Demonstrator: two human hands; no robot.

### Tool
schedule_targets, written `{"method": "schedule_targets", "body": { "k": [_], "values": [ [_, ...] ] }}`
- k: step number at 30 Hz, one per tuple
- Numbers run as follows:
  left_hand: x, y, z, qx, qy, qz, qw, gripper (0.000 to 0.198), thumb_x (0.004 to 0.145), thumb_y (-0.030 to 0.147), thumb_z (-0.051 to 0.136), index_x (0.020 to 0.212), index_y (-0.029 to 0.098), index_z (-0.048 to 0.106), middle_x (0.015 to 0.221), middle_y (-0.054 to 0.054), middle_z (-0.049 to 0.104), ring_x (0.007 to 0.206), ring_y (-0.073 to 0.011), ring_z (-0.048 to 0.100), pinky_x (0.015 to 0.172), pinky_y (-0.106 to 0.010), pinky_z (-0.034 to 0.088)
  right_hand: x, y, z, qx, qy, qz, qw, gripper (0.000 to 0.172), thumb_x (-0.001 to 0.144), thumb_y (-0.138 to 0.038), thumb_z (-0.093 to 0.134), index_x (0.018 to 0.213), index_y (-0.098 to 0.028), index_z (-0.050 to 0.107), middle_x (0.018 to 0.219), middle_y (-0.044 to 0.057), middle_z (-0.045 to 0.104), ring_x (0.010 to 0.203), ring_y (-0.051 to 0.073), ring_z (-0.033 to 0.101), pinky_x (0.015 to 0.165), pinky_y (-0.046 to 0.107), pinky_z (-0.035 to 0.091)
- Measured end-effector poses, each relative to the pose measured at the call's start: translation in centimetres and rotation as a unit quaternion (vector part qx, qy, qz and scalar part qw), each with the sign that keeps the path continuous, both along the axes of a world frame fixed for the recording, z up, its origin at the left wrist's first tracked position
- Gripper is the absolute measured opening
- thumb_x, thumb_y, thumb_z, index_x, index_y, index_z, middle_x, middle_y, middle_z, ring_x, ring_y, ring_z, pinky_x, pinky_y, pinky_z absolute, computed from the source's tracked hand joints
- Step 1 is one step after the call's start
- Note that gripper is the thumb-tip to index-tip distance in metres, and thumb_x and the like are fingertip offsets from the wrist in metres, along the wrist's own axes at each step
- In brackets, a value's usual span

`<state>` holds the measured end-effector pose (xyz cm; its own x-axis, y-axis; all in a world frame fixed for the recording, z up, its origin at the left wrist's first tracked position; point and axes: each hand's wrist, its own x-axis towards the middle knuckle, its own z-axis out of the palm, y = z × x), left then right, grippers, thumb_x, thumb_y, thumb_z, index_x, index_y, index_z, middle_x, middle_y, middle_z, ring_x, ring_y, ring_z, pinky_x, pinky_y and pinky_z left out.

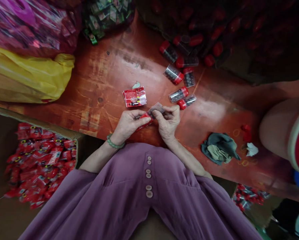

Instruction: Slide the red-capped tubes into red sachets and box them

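Both my hands meet at the table's near edge around a small clear tube with a red end [152, 111], tilted and partly hidden by the fingers. My left hand [129, 124], with a green bead bracelet [114, 143] at the wrist, pinches the red end. Against the clear end, the thumb and fingers of my right hand [168, 123] are closed. Whether the red part is a cap or a printed wrapper, I cannot tell. Just beyond my left hand lies a small stack of red printed cards [134, 97]. Several red-capped clear tubes [178, 94] are scattered past my right hand.
A carton [76, 151] of red packets stands at the lower left. Yellow [29, 75] and pink bags [39, 30] fill the upper left, beside a bag of green packets [108, 15]. At right are a crumpled dark cloth [219, 148] and a pale bucket [276, 130].
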<state>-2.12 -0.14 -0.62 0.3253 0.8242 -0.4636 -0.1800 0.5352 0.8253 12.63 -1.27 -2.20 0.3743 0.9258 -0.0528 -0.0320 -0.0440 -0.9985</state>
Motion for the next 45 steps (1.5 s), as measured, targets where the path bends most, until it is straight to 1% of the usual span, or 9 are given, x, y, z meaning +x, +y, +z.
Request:
{"method": "schedule_targets", "body": {
  "k": [3,8,14,20,24,29,32,38,45],
  "values": [
    [0.3,0.1,0.2,-0.007,-0.012,0.009,1.0,0.028,0.073,0.042,0.083,0.083,0.016,0.078,0.077,-0.005,0.076,0.065,-0.0119,0.067,0.066,-0.023,0.054,0.3,-0.3,0.3,-0.028,0.014,0.011,0.999,0.043,0.074,-0.048,0.079,0.08,-0.026,0.044,0.071,-0.009,0.058,0.063,0.008,0.062,0.062,0.024,0.054],
    [-0.3,1.0,0.6,-0.025,-0.017,-0.066,0.997,0.037,0.073,0.045,0.083,0.094,0.015,0.079,0.081,-0.007,0.077,0.069,-0.0138,0.069,0.066,-0.023,0.055,1.4,-0.3,0.3,-0.018,-0.01,0.028,0.999,0.044,0.074,-0.05,0.078,0.08,-0.026,0.042,0.069,-0.01,0.053,0.059,0.007,0.056,0.059,0.023,0.05],
    [-0.7,-0.4,0.5,-0.05,-0.164,0.068,0.983,0.063,0.057,0.048,0.093,0.11,0.02,0.074,0.112,-0.01,0.074,0.097,-0.022,0.072,0.084,-0.034,0.061,1.3,0.6,0.1,-0.022,0.044,-0.01,0.999,0.04,0.084,-0.052,0.067,0.11,-0.031,0.046,0.078,-0.006,0.052,0.062,0.011,0.055,0.059,0.025,0.052],
    [1.9,-0.9,0.4,-0.011,-0.12,0.177,0.977,0.037,0.057,0.041,0.093,0.082,0.021,0.074,0.085,-0.002,0.076,0.087,-0.0162,0.071,0.091,-0.033,0.057,-0.7,1.6,0.6,-0.034,0.186,-0.015,0.982,0.045,0.073,-0.05,0.079,0.098,-0.028,0.047,0.082,-0.006,0.062,0.065,0.009,0.062,0.063,0.024,0.059],
    [2.2,0.4,0.4,0.005,-0.066,0.234,0.97,0.036,0.06,0.049,0.09,0.07,0.019,0.071,0.069,0.002,0.072,0.067,-0.0118,0.065,0.077,-0.03,0.056,-1.7,1.3,1.0,-0.061,0.22,0.053,0.972,0.05,0.069,-0.05,0.083,0.092,-0.027,0.044,0.079,-0.007,0.067,0.069,0.011,0.069,0.068,0.026,0.063],
    [1.1,1.2,0.5,0.01,-0.046,0.219,0.975,0.038,0.062,0.05,0.087,0.075,0.018,0.072,0.073,-0.001,0.074,0.068,-0.0147,0.067,0.073,-0.031,0.056,-0.9,0.6,0.9,-0.093,0.234,0.194,0.948,0.039,0.075,-0.041,0.082,0.099,-0.023,0.058,0.085,-0.003,0.073,0.073,0.011,0.073,0.076,0.028,0.064],
    [0.8,1.0,0.2,0.019,-0.023,0.217,0.976,0.036,0.062,0.049,0.088,0.078,0.019,0.074,0.077,-0.001,0.076,0.07,-0.0153,0.068,0.074,-0.031,0.056,-0.3,0.4,0.8,-0.089,0.215,0.239,0.943,0.034,0.079,-0.039,0.078,0.104,-0.022,0.062,0.088,-0.001,0.074,0.074,0.012,0.075,0.078,0.03,0.064],
    [0.7,0.9,-0.2,0.049,-0.015,0.229,0.972,0.036,0.059,0.047,0.09,0.079,0.021,0.075,0.077,0.001,0.076,0.07,-0.0136,0.068,0.074,-0.028,0.056,-0.5,0.1,1.1,-0.024,0.078,0.221,0.972,0.026,0.087,-0.034,0.07,0.11,-0.023,0.063,0.087,-0.002,0.072,0.072,0.01,0.071,0.074,0.026,0.062],
    [0.0,1.5,0.8,0.04,-0.049,0.193,0.979,0.042,0.057,0.056,0.088,0.073,0.019,0.074,0.082,-0.006,0.077,0.086,-0.0233,0.073,0.085,-0.037,0.057,-0.9,0.5,1.1,0.022,-0.037,0.244,0.969,0.025,0.089,-0.036,0.068,0.11,-0.024,0.062,0.094,0.001,0.072,0.069,0.011,0.069,0.07,0.027,0.059]
  ]
}}
